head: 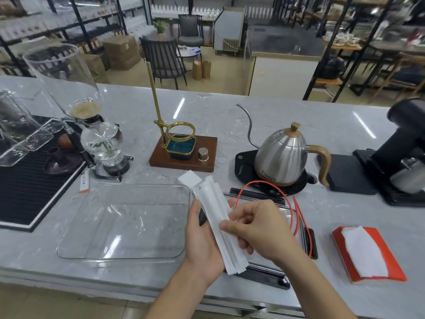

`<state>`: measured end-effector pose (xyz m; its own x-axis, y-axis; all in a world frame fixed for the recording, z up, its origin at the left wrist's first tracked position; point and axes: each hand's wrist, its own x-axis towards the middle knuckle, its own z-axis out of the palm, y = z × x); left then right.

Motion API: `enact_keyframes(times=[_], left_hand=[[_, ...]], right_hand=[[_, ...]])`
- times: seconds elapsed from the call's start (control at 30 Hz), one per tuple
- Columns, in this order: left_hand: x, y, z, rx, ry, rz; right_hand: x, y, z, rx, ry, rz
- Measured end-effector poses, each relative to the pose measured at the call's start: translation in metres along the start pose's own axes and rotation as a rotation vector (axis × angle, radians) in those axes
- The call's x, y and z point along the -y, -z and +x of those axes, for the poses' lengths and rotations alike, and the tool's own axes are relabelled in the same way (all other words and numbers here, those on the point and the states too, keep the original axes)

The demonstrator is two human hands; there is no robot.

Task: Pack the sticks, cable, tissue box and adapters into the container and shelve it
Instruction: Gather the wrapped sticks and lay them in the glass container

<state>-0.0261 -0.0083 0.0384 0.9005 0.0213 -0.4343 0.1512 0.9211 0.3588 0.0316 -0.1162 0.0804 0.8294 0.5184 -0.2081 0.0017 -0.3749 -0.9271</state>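
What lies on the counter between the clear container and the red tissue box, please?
In the head view, both hands hold white paper-wrapped sticks there, over a clear lid with black clips, with the red cable looped across it.

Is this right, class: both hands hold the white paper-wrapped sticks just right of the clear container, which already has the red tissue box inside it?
Not quite. The head view shows the clear container empty; the red tissue box lies on the counter far to its right. The rest holds: left hand and right hand both hold the sticks.
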Motion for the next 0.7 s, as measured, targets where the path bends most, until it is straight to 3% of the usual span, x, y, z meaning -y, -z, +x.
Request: enact_keyframes(times=[0.7], left_hand=[[-0.012,-0.008,-0.008,-0.057,-0.035,0.016]], right_hand=[[0.012,-0.011,-0.011,-0.153,0.121,-0.291]])
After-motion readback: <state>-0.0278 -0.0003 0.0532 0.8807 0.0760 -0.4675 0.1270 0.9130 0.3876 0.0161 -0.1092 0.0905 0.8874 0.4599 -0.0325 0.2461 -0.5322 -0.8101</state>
